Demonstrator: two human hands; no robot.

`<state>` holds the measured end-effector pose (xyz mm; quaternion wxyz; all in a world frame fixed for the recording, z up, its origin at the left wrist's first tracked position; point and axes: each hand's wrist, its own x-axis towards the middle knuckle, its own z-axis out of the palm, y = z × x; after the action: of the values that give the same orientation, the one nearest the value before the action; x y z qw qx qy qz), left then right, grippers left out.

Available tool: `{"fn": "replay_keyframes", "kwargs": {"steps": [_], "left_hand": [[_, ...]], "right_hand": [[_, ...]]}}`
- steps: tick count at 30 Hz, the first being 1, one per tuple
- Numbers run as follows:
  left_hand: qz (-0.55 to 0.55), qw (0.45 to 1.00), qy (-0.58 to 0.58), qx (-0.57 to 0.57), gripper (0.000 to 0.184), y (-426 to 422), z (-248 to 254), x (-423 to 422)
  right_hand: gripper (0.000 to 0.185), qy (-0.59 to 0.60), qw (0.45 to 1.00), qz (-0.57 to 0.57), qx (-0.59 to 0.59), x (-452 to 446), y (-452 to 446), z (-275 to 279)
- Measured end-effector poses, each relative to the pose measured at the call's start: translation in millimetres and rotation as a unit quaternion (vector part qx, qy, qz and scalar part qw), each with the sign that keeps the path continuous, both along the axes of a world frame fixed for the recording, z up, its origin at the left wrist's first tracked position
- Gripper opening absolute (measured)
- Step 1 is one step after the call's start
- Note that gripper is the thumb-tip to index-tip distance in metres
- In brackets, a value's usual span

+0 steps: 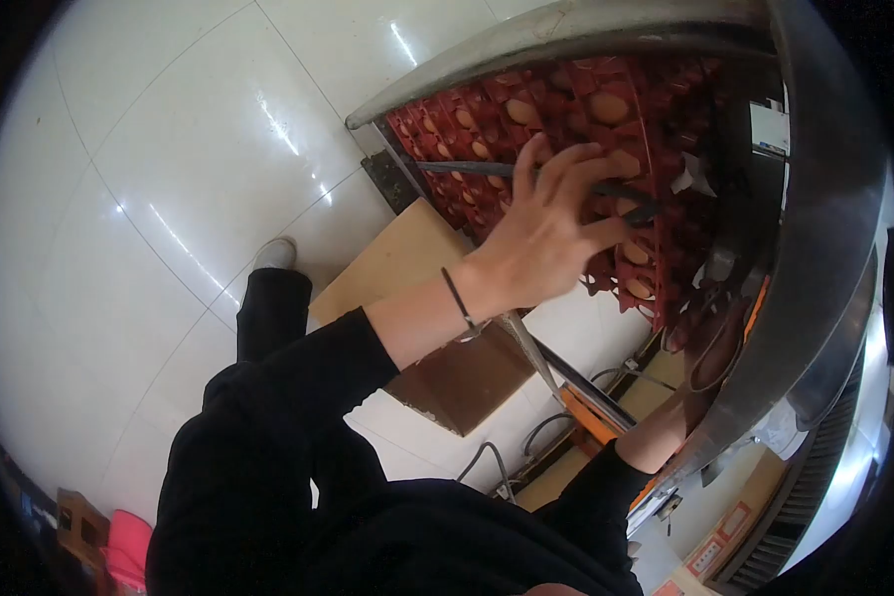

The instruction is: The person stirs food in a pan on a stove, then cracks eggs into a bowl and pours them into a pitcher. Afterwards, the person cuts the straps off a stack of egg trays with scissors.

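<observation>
My left hand [546,223], with a thin dark band on the wrist, reaches over a stack of red egg trays [651,149]. Its fingers are bent and spread apart against the trays. A black strap [477,168] runs across the stack and passes beneath these fingers, showing again between index finger and thumb. Brown eggs [609,107] show in the tray openings. Down in the shadow at the stack's near right end is my right hand [710,343]. Its fingers are dark and partly hidden, so their grip does not show.
A curved metal rim [815,278] frames the stack on the right. An opened cardboard box [397,253] stands on the tiled floor [169,199] beside my legs. Orange-edged framework [591,415] and cables [489,457] lie below the stack. Something pink [127,546] is at lower left.
</observation>
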<state>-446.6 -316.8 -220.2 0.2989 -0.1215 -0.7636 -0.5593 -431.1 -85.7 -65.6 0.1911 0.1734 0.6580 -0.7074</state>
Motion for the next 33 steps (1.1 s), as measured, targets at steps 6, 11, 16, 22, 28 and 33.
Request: {"fn": "replay_keyframes", "kwargs": {"steps": [6, 11, 16, 22, 28, 33], "left_hand": [[-0.04, 0.998, -0.022, 0.035, 0.035, -9.4, -12.1, 6.7], [-0.062, 0.997, -0.029, 0.045, 0.044, -8.2, 19.8, -6.0], [0.05, 0.993, -0.016, -0.108, 0.029, 6.3, 48.6, -35.3], [0.015, 0.988, -0.065, -0.14, 0.023, 8.1, 58.6, -39.7], [-0.108, 0.99, 0.012, 0.086, 0.023, -3.7, 14.9, -24.2], [-0.157, 0.979, 0.093, 0.089, 0.025, -10.8, 11.8, -36.7]], "right_hand": [[0.052, -0.062, 0.982, -0.026, -0.177, 14.0, 41.8, -10.5], [0.068, -0.036, 0.771, -0.018, -0.636, 37.3, 96.1, -41.1], [0.068, -0.048, 0.869, 0.065, -0.488, 28.9, 6.1, -24.3], [0.076, -0.136, 0.887, 0.128, -0.422, -11.8, -6.1, -31.7], [0.082, -0.124, 0.949, 0.099, -0.273, -9.1, -19.9, -18.0], [0.084, -0.065, 0.978, 0.097, -0.173, 9.4, -46.7, -14.6]]}}
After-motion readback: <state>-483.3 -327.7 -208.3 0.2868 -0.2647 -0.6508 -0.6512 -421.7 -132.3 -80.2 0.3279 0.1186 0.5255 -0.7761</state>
